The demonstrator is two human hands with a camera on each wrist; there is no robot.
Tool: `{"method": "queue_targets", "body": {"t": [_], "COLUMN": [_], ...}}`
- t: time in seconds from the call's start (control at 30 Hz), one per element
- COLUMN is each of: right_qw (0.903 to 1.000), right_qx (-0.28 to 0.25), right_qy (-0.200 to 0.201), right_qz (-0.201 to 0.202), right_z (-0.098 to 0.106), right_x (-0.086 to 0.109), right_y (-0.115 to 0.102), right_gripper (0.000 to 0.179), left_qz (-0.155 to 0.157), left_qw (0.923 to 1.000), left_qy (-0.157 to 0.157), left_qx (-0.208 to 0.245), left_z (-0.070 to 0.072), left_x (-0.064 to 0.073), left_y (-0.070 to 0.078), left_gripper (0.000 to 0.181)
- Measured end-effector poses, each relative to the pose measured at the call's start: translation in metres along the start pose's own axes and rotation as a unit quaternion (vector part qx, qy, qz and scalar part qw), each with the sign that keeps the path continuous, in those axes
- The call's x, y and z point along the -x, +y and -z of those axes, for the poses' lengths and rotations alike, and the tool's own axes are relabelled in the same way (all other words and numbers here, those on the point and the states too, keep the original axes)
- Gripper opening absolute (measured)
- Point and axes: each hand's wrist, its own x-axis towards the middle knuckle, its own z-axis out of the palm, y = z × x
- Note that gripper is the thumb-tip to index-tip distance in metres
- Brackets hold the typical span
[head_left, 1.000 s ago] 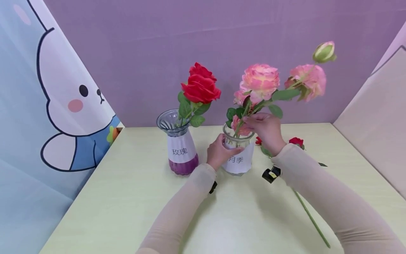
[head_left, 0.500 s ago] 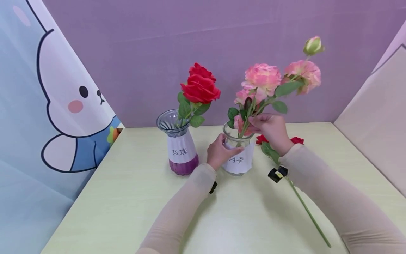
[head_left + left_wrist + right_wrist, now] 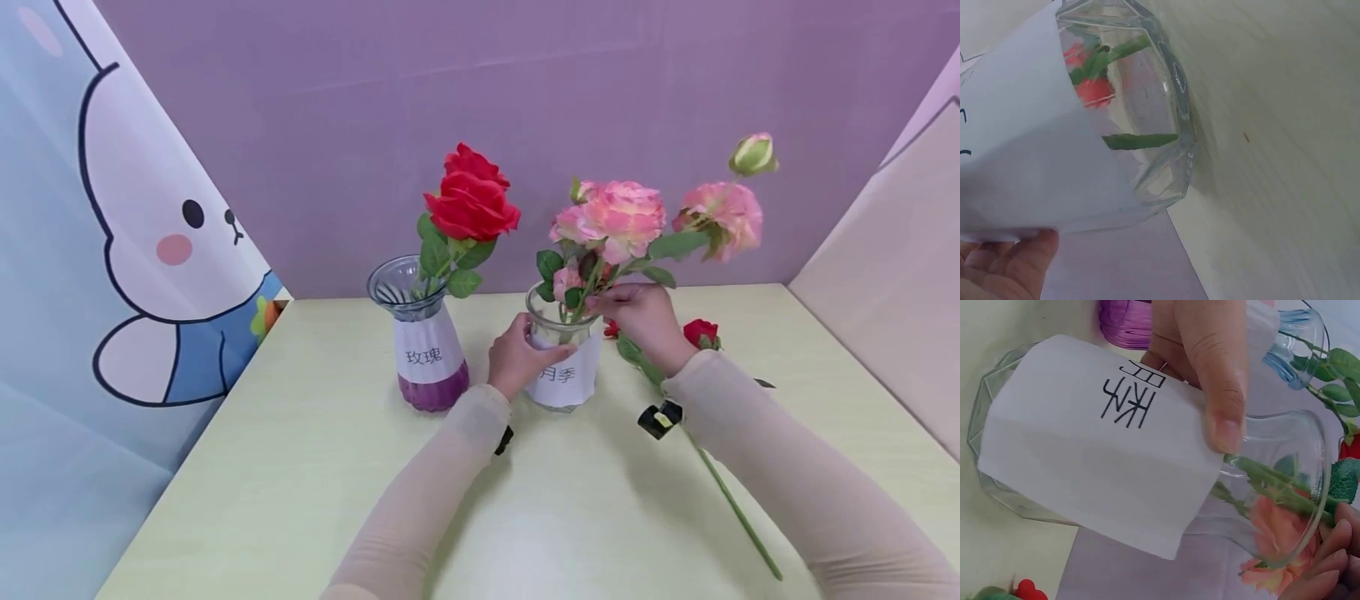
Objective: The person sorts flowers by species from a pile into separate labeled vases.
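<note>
My left hand (image 3: 519,360) grips a clear glass vase (image 3: 1180,115) wrapped in a white paper label (image 3: 566,379). Its thumb lies across the label's front in the right wrist view. At the vase mouth, my right hand (image 3: 643,321) pinches green stems (image 3: 1279,487) whose lower ends are inside the glass. Above it spread pink flowers (image 3: 622,218), with another pink bloom (image 3: 722,218) and a bud (image 3: 753,155) leaning right. Cut stem ends show through the vase bottom in the left wrist view. Which stems belong together is partly hidden by leaves.
Left of the hands stands a second vase (image 3: 431,393), purple at its base and labelled, holding red roses (image 3: 474,200). Another red-flowered stem (image 3: 738,508) lies on the table (image 3: 300,467) under my right forearm. A purple backdrop (image 3: 337,150) rises behind.
My right hand first shifts right, then moves down towards the vase mouth. The pink flowers rise slightly, then sink lower. My left hand keeps its grip on the vase.
</note>
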Motion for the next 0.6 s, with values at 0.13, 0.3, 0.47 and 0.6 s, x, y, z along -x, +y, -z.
{"method": "queue_targets", "body": {"t": [0.13, 0.3, 0.47, 0.6], "right_qw": [0.9987, 0.9915, 0.9873, 0.9905], "right_qx": [-0.047, -0.118, -0.136, -0.087], "right_qy": [0.009, 0.006, -0.023, -0.067], "right_qz": [-0.014, -0.056, -0.079, -0.083], "right_z": [-0.001, 0.001, 0.012, 0.03], "right_x": [0.001, 0.004, 0.009, 0.016], "right_y": [0.006, 0.013, 0.025, 0.041], "right_gripper": [0.027, 0.035, 0.042, 0.045], "left_qz": [0.001, -0.011, -0.008, -0.026], "left_qw": [0.9997, 0.9989, 0.9997, 0.9979], "left_qy": [0.021, 0.041, 0.019, -0.001], "left_qx": [-0.009, -0.021, -0.013, -0.059], "left_z": [-0.002, -0.004, 0.0, 0.018], "left_x": [0.006, 0.015, 0.02, 0.028], "left_y": [0.001, 0.003, 0.003, 0.002], "left_gripper": [0.075, 0.072, 0.073, 0.073]}}
